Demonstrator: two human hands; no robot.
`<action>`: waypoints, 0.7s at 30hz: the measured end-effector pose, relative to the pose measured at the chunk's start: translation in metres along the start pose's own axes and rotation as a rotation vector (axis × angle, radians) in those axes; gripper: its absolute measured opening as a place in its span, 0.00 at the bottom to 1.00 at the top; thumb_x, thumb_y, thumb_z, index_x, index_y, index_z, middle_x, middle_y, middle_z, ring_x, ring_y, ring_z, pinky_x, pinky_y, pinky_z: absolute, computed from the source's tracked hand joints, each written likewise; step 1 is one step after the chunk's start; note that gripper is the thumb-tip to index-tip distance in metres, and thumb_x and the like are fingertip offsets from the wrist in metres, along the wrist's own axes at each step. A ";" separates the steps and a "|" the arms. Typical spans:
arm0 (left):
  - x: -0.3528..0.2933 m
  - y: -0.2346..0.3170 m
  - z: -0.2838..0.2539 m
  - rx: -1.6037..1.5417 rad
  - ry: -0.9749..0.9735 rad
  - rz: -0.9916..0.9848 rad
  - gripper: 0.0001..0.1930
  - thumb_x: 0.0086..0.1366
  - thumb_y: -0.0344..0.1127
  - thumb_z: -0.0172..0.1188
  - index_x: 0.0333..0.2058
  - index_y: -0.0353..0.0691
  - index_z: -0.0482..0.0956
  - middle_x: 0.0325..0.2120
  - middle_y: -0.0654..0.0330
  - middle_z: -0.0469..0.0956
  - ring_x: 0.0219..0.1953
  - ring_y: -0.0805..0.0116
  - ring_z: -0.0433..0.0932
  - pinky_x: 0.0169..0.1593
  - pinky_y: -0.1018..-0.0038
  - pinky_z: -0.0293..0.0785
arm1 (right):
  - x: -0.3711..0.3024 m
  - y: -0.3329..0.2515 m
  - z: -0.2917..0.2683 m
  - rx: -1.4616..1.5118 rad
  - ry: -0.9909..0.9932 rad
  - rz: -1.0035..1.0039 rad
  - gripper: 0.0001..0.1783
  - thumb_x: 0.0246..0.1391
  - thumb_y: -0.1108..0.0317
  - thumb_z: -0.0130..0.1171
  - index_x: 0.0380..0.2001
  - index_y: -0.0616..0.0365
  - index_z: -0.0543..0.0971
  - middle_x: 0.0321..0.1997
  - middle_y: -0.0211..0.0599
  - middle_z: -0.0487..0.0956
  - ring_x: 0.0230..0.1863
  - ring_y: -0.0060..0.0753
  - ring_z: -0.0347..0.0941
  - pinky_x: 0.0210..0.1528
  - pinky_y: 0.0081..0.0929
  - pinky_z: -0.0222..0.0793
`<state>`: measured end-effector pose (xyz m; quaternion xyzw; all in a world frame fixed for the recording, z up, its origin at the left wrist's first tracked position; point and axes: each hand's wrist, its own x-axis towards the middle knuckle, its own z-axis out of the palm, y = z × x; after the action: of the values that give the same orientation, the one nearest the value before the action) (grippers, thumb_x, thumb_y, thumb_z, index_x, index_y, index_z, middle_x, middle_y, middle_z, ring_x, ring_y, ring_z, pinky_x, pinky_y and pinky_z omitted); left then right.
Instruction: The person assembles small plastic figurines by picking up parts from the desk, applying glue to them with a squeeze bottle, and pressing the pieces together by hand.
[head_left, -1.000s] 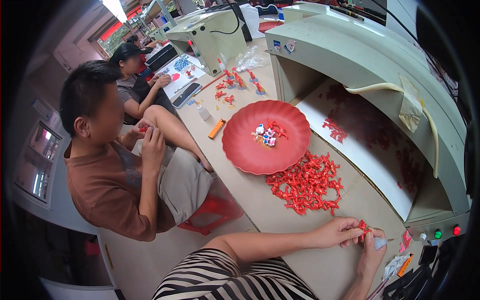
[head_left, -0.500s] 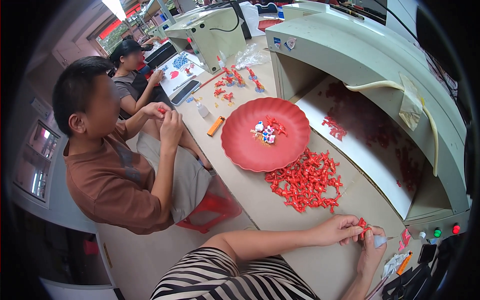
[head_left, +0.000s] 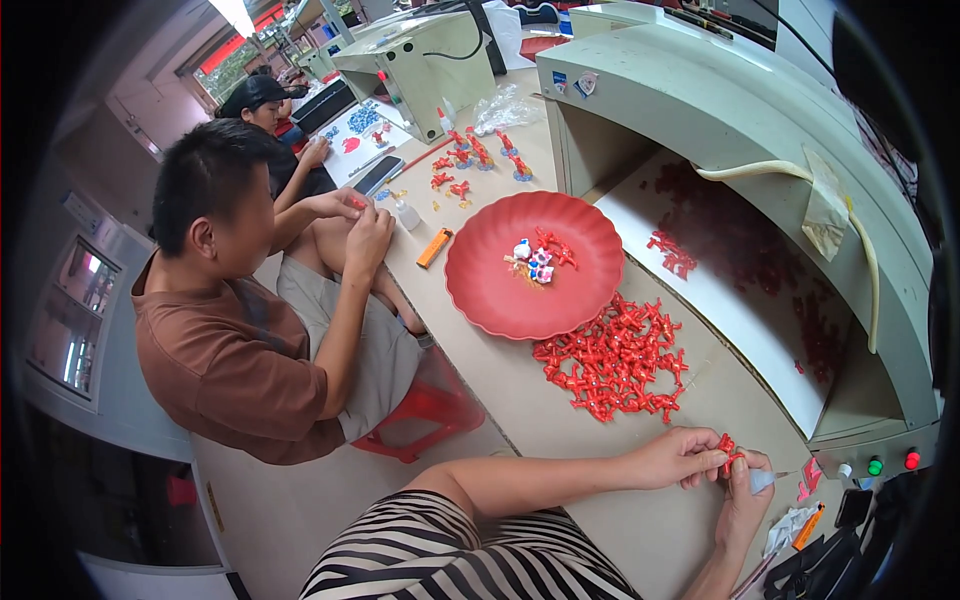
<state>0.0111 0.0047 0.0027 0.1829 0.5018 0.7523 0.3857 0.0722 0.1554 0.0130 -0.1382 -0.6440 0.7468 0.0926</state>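
At the lower right, my left hand (head_left: 680,462) pinches a small red plastic figurine (head_left: 728,450) between thumb and fingers. My right hand (head_left: 740,508) is closed beside it, with a small translucent bottle with a thin needle tip (head_left: 762,481) in its grip. Its thumb also touches the figurine, and the two hands meet around that piece. Beyond my hands lies a pile of similar red figurines (head_left: 612,362). Against the pile stands a scalloped red plate (head_left: 480,290), holding a few red pieces and some white-and-blue painted ones (head_left: 537,262).
A pale green curved-top machine (head_left: 680,90) fills the right side, with red pieces on its white bed. Left of the table, a co-worker (head_left: 240,340) sits on a red stool, handling a small red piece. An orange lighter (head_left: 434,248) and standing figurines (head_left: 480,152) lie beyond.
The co-worker in brown has leaned forward and lowered their hands toward the table edge. My hands keep nearly the same hold and place. The view has shifted very slightly.
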 end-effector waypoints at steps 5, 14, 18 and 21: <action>-0.001 0.002 0.001 -0.001 0.003 0.004 0.11 0.64 0.40 0.47 0.32 0.38 0.68 0.23 0.67 0.71 0.21 0.83 0.67 0.26 0.84 0.66 | 0.000 0.001 -0.001 0.003 -0.006 0.004 0.07 0.52 0.68 0.54 0.31 0.58 0.69 0.28 0.30 0.71 0.28 0.19 0.66 0.32 0.18 0.64; -0.002 0.003 0.001 -0.013 0.005 0.005 0.11 0.64 0.41 0.47 0.31 0.38 0.68 0.23 0.67 0.71 0.21 0.83 0.66 0.26 0.84 0.66 | -0.001 -0.001 0.001 0.012 -0.006 0.010 0.07 0.52 0.69 0.54 0.32 0.59 0.69 0.28 0.30 0.71 0.28 0.19 0.66 0.32 0.17 0.63; -0.001 0.002 0.001 -0.001 0.006 0.007 0.11 0.64 0.41 0.47 0.31 0.38 0.68 0.23 0.67 0.71 0.21 0.83 0.66 0.26 0.85 0.66 | 0.000 -0.001 0.001 0.016 -0.022 -0.009 0.06 0.52 0.69 0.53 0.32 0.58 0.70 0.29 0.30 0.71 0.29 0.18 0.65 0.33 0.17 0.62; -0.001 0.001 0.000 -0.006 0.004 0.008 0.11 0.63 0.41 0.47 0.32 0.38 0.68 0.23 0.67 0.71 0.21 0.83 0.66 0.26 0.85 0.66 | 0.000 0.000 0.001 0.017 -0.027 -0.010 0.06 0.52 0.69 0.53 0.31 0.58 0.70 0.29 0.30 0.71 0.29 0.18 0.65 0.33 0.17 0.62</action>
<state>0.0117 0.0034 0.0039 0.1821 0.4995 0.7558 0.3822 0.0724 0.1548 0.0135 -0.1239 -0.6396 0.7534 0.0888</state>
